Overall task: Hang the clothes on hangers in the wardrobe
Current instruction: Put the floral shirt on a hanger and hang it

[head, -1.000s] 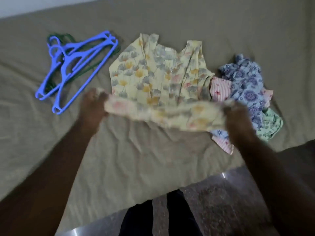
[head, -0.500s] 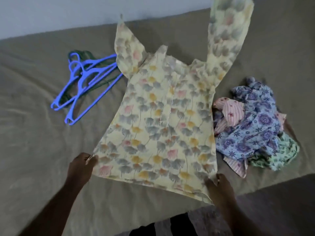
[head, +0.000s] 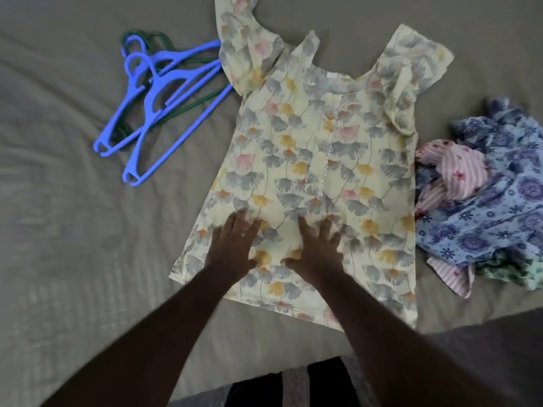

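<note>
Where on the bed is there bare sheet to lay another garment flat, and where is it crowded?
Widest free patch: bare bed sheet left of the yellow floral top and nearer than the blue hangers. Another lies beyond the clothes pile, top right. Crowded: the pile touches the top's right edge, and one sleeve reaches the hangers.

Taupe bedsheet fills most of view, spread over bed. Fabric wrinkled: long soft creases across left side, finer ripples toward lower left. Near edge of bed runs diagonally along bottom, rising toward right. Past that edge, darker floor shows at lower right, surface detail too dim to tell. Dark trouser legs at bottom centre, narrow strip of speckled floor between them.
</note>
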### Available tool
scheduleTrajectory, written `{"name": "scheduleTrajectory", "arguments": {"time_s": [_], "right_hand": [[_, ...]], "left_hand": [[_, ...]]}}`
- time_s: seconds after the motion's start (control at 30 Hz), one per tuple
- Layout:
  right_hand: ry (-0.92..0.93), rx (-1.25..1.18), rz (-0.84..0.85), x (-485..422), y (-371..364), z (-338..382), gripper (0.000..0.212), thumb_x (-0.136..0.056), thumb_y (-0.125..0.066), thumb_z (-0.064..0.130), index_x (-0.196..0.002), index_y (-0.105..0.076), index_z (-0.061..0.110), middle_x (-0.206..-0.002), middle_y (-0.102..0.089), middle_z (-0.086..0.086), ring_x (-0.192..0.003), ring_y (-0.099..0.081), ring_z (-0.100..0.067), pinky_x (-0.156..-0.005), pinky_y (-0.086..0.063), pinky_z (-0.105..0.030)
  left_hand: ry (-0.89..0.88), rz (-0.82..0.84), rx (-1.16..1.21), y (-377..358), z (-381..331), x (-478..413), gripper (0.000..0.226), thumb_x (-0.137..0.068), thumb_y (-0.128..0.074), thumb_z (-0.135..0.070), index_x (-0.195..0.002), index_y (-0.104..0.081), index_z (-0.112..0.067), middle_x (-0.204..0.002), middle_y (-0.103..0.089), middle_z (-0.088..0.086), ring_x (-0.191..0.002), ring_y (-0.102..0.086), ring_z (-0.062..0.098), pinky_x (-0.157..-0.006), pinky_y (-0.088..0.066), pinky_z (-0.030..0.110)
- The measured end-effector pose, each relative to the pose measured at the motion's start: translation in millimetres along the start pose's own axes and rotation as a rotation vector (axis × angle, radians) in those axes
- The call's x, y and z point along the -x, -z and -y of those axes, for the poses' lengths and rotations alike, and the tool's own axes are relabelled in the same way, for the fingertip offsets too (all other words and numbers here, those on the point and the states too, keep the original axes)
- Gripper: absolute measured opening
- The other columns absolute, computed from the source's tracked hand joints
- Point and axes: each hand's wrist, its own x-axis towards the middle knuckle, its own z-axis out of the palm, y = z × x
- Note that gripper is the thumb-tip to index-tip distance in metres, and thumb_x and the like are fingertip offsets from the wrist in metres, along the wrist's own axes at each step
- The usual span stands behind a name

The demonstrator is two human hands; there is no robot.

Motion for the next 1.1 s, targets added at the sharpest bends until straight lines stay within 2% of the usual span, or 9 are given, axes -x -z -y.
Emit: {"name": "scheduleTrajectory", "arguments": {"time_s": [0.1,0.17,0.27,0.4,0.5,0.6,0.7,0.8,1.1], "right_hand": [[-0.095,0.06,0.138,-21.9,-5.0,16.7,0.124,-0.074,-0.081,0.05,-0.152,0.015,0.044,-0.15,0.042,-0.023,-0.138,0.026,-0.058,-0.106,-0.018,-0.079],[-0.119,0.044,0.161,-29.2,-6.2,16.0,0.125,-0.075,-0.082,0.046,-0.151,0.018,0.046,-0.147,0.047,-0.022,-0.136,0.032,-0.058,-0.105,-0.018,-0.08],[-0.106,0.061,0.152,-34.9,-6.1,12.6,0.123,-0.077,-0.082,0.042,-0.151,0.015,0.049,-0.149,0.044,-0.02,-0.135,0.032,-0.058,-0.107,-0.023,-0.076],[-0.123,0.102,0.107,-36.3,-11.2,13.5,0.122,-0.076,-0.081,0.046,-0.151,0.015,0.049,-0.152,0.038,-0.021,-0.137,0.028,-0.059,-0.105,-0.029,-0.073],[-0.145,0.128,0.055,-35.1,-19.2,16.9,0.124,-0.076,-0.08,0.049,-0.15,0.019,0.048,-0.153,0.037,-0.021,-0.138,0.025,-0.059,-0.103,-0.03,-0.073],[-0.135,0.124,0.032,-35.6,-22.9,17.1,0.123,-0.077,-0.08,0.047,-0.151,0.018,0.046,-0.155,0.034,-0.021,-0.139,0.023,-0.059,-0.103,-0.029,-0.073],[-0.135,0.136,0.031,-35.3,-24.2,15.8,0.122,-0.079,-0.078,0.047,-0.151,0.02,0.045,-0.155,0.033,-0.022,-0.139,0.024,-0.06,-0.103,-0.029,-0.073],[-0.131,0.147,0.024,-35.6,-25.6,15.4,0.122,-0.08,-0.078,0.046,-0.151,0.021,0.045,-0.155,0.034,-0.023,-0.138,0.024,-0.06,-0.103,-0.029,-0.073],[-0.133,0.159,0.001,-35.6,-26.1,17.3,0.122,-0.077,-0.079,0.046,-0.152,0.017,0.045,-0.155,0.032,-0.023,-0.14,0.021,-0.059,-0.104,-0.026,-0.074]], "left_hand": [[0.028,0.038,-0.046,-6.3,2.7,-3.1,0.097,-0.078,-0.071,-0.055,-0.155,-0.018,-0.029,-0.163,-0.005,0.012,-0.149,-0.01,0.033,-0.113,-0.025,0.052],[-0.022,-0.009,-0.036,-3.3,12.4,-4.9,0.094,-0.068,-0.076,-0.058,-0.148,-0.036,-0.029,-0.157,-0.029,0.013,-0.141,-0.032,0.035,-0.103,-0.037,0.052],[-0.088,-0.162,-0.058,11.1,44.9,-16.9,0.071,-0.065,-0.078,-0.054,-0.125,-0.059,-0.021,-0.122,-0.062,0.01,-0.105,-0.062,0.031,-0.08,-0.051,0.043],[0.073,-0.309,-0.123,55.3,95.3,-46.8,0.043,-0.067,-0.069,-0.038,-0.103,-0.068,-0.014,-0.096,-0.065,0.009,-0.082,-0.064,0.03,-0.066,-0.052,0.037],[0.262,-0.327,-0.037,85.6,129.2,-67.4,0.043,-0.078,-0.062,-0.022,-0.119,-0.062,-0.007,-0.114,-0.059,0.016,-0.102,-0.06,0.036,-0.08,-0.05,0.045],[0.416,-0.203,0.024,100.5,150.0,-81.7,0.053,-0.091,-0.058,-0.021,-0.14,-0.041,-0.01,-0.135,-0.045,0.013,-0.124,-0.045,0.035,-0.095,-0.041,0.045],[0.423,-0.113,0.017,101.4,156.2,-88.8,0.044,-0.096,-0.051,-0.019,-0.137,-0.04,-0.01,-0.134,-0.045,0.014,-0.121,-0.049,0.035,-0.092,-0.044,0.045],[0.476,-0.083,0.085,97.4,147.4,-84.5,0.029,-0.098,-0.05,-0.019,-0.125,-0.047,-0.011,-0.125,-0.057,0.013,-0.114,-0.057,0.036,-0.088,-0.047,0.043],[0.572,-0.07,0.26,56.0,110.5,-32.0,0.023,-0.099,-0.046,-0.021,-0.118,-0.047,-0.008,-0.119,-0.061,0.014,-0.11,-0.06,0.037,-0.086,-0.047,0.041]]}}
